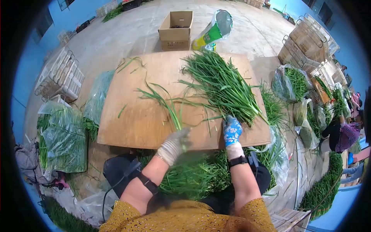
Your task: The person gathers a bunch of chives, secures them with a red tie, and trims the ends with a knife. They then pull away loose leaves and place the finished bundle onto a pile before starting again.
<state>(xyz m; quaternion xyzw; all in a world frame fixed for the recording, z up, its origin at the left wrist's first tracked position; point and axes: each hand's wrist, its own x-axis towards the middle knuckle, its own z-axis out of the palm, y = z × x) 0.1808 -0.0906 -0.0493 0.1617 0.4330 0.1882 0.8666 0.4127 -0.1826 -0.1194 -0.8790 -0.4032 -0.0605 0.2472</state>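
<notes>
Clutching ribbony stalks (174,115), the left hand (176,142) wears knit (167,150) — right hand (232,129), floral fabric (232,136), hold unclear.

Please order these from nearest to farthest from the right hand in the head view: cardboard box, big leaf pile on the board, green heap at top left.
1. Big leaf pile: beside the right hand.
2. Cardboard box: beyond the board.
3. Green heap: far back, top left.

- Open cardboard box (175,34) on the floor (143,29)
- Green-and-yellow bag (210,34) just beside the box
- Stacked pale crates (305,40) at right
- More crates (62,75) at left
- Blue wall (82,12)
</notes>
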